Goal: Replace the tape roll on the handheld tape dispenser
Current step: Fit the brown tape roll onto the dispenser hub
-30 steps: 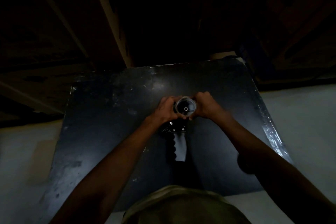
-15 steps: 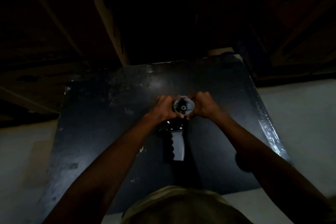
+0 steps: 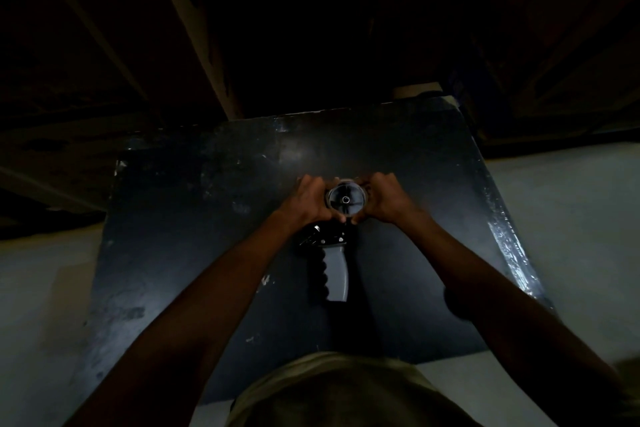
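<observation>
Both hands grasp the tape roll (image 3: 345,199) seated on the tape dispenser (image 3: 330,253): left hand (image 3: 309,200) on its left side, right hand (image 3: 382,199) on its right. The dispenser lies mid-table (image 3: 207,218), its grey handle (image 3: 335,276) pointing toward the near edge.

Black table top (image 3: 194,236), flecked with pale scuffs and glossy white glints along the right edge; pale grey floor (image 3: 571,236) on both sides. Tape dispenser (image 3: 332,270) black in the frame and ribbed grip, grey on the flat of the handle. Tape roll (image 3: 345,199) clear and greyish, with a dark hub marked by a small pale ring at the centre. Olive-khaki cloth (image 3: 346,392) at the bottom edge. Dark brown boards (image 3: 194,28) beyond the table, nearly lost in shadow
</observation>
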Demonstrator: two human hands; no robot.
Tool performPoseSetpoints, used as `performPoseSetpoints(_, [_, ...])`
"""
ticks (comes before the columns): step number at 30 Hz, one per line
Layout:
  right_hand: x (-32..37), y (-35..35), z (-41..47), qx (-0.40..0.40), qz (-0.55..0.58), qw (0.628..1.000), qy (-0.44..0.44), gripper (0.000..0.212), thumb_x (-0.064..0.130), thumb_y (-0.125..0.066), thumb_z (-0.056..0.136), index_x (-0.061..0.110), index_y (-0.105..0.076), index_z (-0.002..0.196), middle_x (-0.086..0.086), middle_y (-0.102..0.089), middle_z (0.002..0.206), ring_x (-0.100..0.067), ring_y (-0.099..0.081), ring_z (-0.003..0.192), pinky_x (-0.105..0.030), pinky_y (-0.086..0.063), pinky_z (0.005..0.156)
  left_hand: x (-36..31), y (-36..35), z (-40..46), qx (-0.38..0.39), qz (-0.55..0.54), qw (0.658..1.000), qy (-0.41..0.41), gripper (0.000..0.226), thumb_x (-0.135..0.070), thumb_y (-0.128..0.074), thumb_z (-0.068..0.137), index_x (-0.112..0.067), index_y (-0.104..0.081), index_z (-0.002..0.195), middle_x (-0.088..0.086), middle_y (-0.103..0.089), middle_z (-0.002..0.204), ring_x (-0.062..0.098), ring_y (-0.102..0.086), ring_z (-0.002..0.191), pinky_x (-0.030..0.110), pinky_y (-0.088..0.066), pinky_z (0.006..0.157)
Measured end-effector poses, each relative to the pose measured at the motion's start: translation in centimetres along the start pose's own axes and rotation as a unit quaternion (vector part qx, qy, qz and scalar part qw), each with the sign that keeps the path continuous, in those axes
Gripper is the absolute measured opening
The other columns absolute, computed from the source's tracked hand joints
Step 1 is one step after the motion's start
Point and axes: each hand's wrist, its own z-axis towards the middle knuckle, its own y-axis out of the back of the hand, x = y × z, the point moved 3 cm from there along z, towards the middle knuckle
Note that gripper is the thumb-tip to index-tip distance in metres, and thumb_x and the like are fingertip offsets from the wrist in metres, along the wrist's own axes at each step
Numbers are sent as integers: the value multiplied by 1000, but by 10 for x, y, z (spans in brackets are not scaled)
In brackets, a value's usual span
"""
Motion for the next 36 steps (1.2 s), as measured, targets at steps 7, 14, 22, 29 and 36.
performPoseSetpoints(7, [-5,-6,4,-7,2,1000,17,112,65,-74,17,19,-68,119,-3,-72,111,-24,-64,108,-35,-55,92,2,4,1,5,13,1000,9,104,-90,-66,27,-35,-65,116,-5,-69,112,19,-62,110,39,-55,93])
performPoseSetpoints(14, [-12,-10,7,-11,24,1000,13,113,64,-76,16,17,-68,118,-4,-72,110,-23,-64,107,-35,-55,92,-6,13,-4,28,9,999,37,102,-82,-77,27,-27,-69,113,-2,-71,107,16,-64,105,34,-55,92])
performPoseSetpoints(22, [-16,-15,9,3,27,1000,15,104,59,-84,22,23,-67,118,-2,-72,109,-24,-63,109,-36,-55,93,-14,21,-11,44,6,999,21,106,-73,-77,36,-29,-59,131,5,-64,122,27,-48,126,42,-45,106])
performPoseSetpoints(29, [-23,-23,13,0,43,999,4,109,63,-81,19,23,-66,119,1,-70,110,-22,-62,108,-36,-55,93,5,4,1,43,-1,997,66,125,-92,-67,18,-29,-61,127,-1,-67,117,17,-58,118,37,-51,100])
performPoseSetpoints(36, [-45,-39,22,3,67,998,-12,117,63,-84,18,25,-61,125,1,-68,115,-19,-61,113,-35,-55,95,12,-3,5,37,-9,996,78,130,-93,-66,15,-30,-59,128,1,-65,122,16,-57,120,36,-51,100])
